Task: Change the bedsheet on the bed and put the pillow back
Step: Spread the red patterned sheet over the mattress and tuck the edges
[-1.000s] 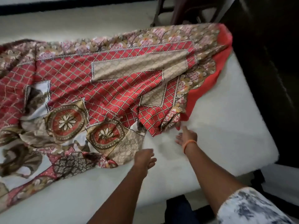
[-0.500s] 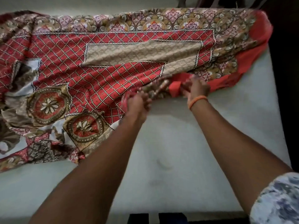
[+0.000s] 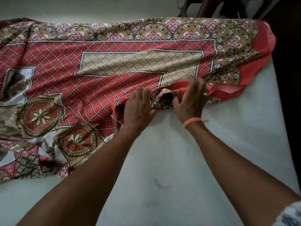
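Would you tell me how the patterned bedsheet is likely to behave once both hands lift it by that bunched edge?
The bedsheet will probably hang limp: it already lies in wrinkles and folds. It looks thin and light, bunching easily where the left hand and right hand gather it. It may drag across the bare mattress.

Left hand [image 3: 138,108] and right hand [image 3: 190,101] both grip the patterned bedsheet [image 3: 101,62] bunched on the white mattress [image 3: 179,160].

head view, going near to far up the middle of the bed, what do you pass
Bare white mattress → left hand and right hand, side by side gripping the bunched sheet edge → patterned bedsheet → pale floor beyond the bed.
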`<state>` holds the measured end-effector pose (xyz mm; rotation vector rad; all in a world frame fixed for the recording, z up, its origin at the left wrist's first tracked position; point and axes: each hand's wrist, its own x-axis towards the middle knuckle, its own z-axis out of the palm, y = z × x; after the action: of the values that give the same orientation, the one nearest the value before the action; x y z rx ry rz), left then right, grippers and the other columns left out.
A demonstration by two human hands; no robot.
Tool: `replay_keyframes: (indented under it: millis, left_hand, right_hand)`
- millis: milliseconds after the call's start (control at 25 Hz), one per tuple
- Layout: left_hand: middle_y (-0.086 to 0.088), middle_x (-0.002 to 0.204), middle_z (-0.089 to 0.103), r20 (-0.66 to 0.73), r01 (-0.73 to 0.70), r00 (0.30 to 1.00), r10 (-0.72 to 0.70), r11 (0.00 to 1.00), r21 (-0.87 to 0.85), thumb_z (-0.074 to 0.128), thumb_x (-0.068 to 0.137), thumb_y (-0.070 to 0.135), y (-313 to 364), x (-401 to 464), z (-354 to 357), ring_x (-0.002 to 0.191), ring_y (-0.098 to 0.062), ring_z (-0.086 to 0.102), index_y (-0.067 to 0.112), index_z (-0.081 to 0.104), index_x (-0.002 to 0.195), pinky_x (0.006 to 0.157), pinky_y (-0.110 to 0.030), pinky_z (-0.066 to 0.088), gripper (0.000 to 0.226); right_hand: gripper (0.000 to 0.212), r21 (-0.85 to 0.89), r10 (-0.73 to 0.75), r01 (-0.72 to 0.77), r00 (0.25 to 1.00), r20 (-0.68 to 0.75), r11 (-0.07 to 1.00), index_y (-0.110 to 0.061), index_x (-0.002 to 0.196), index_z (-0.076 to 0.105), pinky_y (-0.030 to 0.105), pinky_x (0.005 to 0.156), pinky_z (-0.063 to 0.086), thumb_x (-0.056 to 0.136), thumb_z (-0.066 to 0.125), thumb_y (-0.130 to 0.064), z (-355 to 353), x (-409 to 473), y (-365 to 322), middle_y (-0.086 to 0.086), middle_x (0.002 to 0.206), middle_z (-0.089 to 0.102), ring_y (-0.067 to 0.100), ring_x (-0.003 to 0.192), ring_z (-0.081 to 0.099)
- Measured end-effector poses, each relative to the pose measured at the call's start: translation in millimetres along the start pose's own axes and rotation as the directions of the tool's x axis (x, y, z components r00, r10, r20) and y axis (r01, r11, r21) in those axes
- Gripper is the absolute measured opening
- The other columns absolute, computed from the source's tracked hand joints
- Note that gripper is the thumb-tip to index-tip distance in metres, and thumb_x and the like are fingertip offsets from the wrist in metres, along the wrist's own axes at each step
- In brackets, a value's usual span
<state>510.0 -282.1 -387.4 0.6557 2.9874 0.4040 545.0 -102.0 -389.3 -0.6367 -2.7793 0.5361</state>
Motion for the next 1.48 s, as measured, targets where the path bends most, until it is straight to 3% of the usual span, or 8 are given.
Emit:
replay_keyframes:
  millis: [120,200,320,480,720,880,1320,1480]
  left_hand:
    - [-0.008,0.104,0.063,0.051,-0.106,0.994,0.098,0.976,0.192,0.058,0.090,0.023,13,21,5,0.092,-0.026,0.051,0.013,0.061,0.112,0.073,-0.039,0.039,0.024]
    - [-0.011,0.087,0.064,-0.007,-0.008,1.000,0.008,0.999,-0.048,0.050,0.097,0.014,25,23,0,0.075,-0.021,0.047,0.012,0.059,0.103,0.062,-0.036,0.035,0.011]
    - [-0.009,0.079,0.057,0.108,0.106,0.992,-0.067,0.904,-0.415,0.041,0.102,0.016,58,7,-15,0.063,-0.024,0.050,0.012,0.047,0.102,0.051,-0.039,0.036,0.006]
    - [-0.019,0.091,0.065,0.265,-0.113,0.931,0.252,0.888,-0.446,0.043,0.095,0.011,138,-43,-20,0.072,-0.037,0.060,0.010,0.041,0.123,0.056,-0.038,0.039,0.028]
    - [-0.022,0.090,0.066,0.419,-0.324,0.723,0.549,0.806,-0.496,0.047,0.093,0.008,263,-146,5,0.075,-0.038,0.065,0.009,0.056,0.117,0.059,-0.039,0.046,0.026]
    - [-0.027,0.112,0.061,0.613,-0.277,0.581,0.535,0.838,-0.469,0.040,0.097,0.003,349,-219,35,0.097,-0.041,0.062,0.004,0.049,0.133,0.074,-0.044,0.048,0.037]
    - [-0.020,0.115,0.056,0.757,-0.274,0.456,0.467,0.883,-0.380,0.044,0.099,0.010,448,-276,124,0.095,-0.039,0.061,0.013,0.045,0.133,0.077,-0.050,0.055,0.035]
    - [-0.014,0.125,0.051,0.625,-0.409,0.572,0.531,0.845,-0.344,0.054,0.096,0.028,425,-289,141,0.101,-0.028,0.054,0.018,0.048,0.134,0.075,-0.043,0.056,0.041]
  right_hand:
    - [0.046,-0.208,-0.297,0.322,0.944,0.143,0.924,-0.021,0.110,0.066,0.045,0.086,0.035,0.067,0.063,-0.004,-2,46,1,0.006,0.120,0.060,0.033,0.110,0.053]
    - [0.030,-0.198,-0.340,0.376,0.920,0.193,0.905,-0.023,0.097,0.072,0.042,0.082,0.032,0.075,0.060,-0.006,-5,56,4,0.002,0.103,0.070,0.031,0.100,0.059]
    - [0.029,0.091,-0.139,0.126,0.977,0.159,0.988,-0.017,0.091,0.073,0.041,0.079,0.044,0.079,0.048,-0.008,-25,32,20,0.006,0.090,0.071,0.029,0.090,0.062]
    - [0.023,0.292,0.085,-0.134,0.981,0.176,0.947,-0.012,0.065,0.053,0.040,0.059,0.043,0.081,0.038,-0.021,-97,-32,78,0.009,0.063,0.057,0.030,0.062,0.054]
    - [0.058,-0.320,-0.158,0.363,0.840,0.520,0.875,-0.019,0.126,0.065,0.041,0.066,0.046,0.083,0.050,-0.055,-216,-151,232,0.009,0.083,0.069,0.035,0.070,0.063]
    - [0.056,-0.430,-0.069,0.326,0.856,0.513,0.842,-0.019,0.125,0.060,0.042,0.059,0.044,0.082,0.044,-0.051,-253,-245,317,0.016,0.084,0.067,0.036,0.067,0.060]
    - [0.057,-0.447,0.110,0.214,0.796,0.596,0.868,-0.007,0.140,0.046,0.041,0.061,0.039,0.084,0.037,-0.008,-239,-335,420,0.014,0.081,0.054,0.032,0.069,0.053]
    - [0.057,-0.443,0.078,0.272,0.775,0.627,0.855,0.000,0.143,0.041,0.043,0.061,0.038,0.087,0.031,-0.002,-228,-349,440,0.016,0.082,0.052,0.034,0.070,0.053]
